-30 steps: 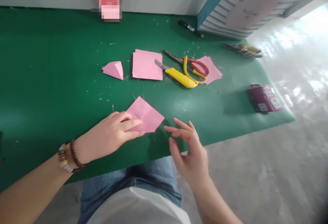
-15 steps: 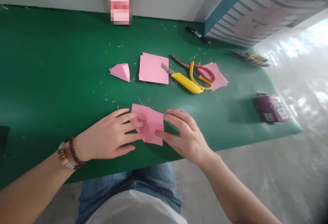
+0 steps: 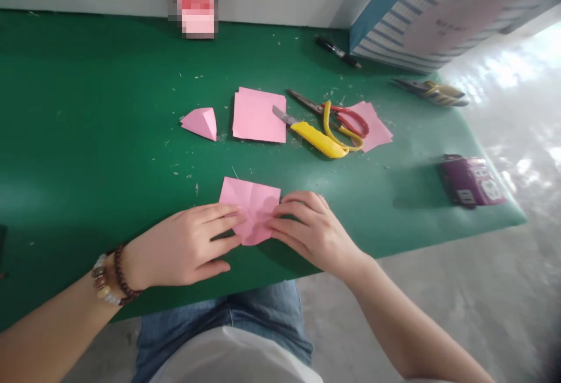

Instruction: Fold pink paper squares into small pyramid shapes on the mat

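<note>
A creased pink paper square lies on the green table near its front edge. My left hand rests with its fingers apart, their tips on the paper's left part. At the paper's right edge, my right hand has its fingers bent close together around the edge, thumb side low. Behind the square are a stack of pink sheets and, to its left, a folded pink paper piece.
A yellow-handled knife touches the stack, beside red-handled scissors over more pink paper. Farther off are a black pen, pliers, a purple box and a striped box. Scraps dot the green table.
My right fingers have closed in on the paper's right edge, and its lower right corner no longer sticks out. My left hand has shifted slightly lower. The view has moved a little.
</note>
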Tool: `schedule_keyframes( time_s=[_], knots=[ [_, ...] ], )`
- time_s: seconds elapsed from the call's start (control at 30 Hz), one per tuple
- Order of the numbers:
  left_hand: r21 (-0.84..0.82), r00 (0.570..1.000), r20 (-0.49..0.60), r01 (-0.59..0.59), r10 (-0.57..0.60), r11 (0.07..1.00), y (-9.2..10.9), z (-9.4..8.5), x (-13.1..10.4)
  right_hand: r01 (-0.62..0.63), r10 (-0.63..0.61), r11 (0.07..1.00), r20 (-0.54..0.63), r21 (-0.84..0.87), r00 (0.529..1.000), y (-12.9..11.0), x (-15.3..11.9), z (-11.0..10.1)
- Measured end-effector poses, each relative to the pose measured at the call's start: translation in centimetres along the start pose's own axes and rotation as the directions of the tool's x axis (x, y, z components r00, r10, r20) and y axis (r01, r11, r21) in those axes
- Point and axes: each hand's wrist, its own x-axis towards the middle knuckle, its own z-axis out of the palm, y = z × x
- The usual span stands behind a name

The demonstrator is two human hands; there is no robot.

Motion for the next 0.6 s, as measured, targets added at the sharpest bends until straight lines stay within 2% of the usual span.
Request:
schedule_keyframes(
  time_s=[0.27, 0.47, 0.6],
  knots=[
    [0.029, 1.0, 0.019, -0.014, 0.014, 0.999, 0.3, -0.1, -0.1, -0.196, 0.19, 0.978, 0.083, 0.076, 0.978, -0.7, 1.8, 0.8],
    [0.011, 1.0, -0.002, 0.012, -0.012, 1.0, 0.5, -0.2, 0.1, -0.227, 0.225, 0.974, 0.1, 0.004, 0.969, -0.9, 2.1, 1.1],
    [0.029, 0.999, 0.032, 0.014, -0.015, 0.999, 0.7, -0.2, 0.3, -0.224, 0.222, 0.974, 0.103, 0.009, 0.969, -0.8, 2.2, 1.3]
  ],
)
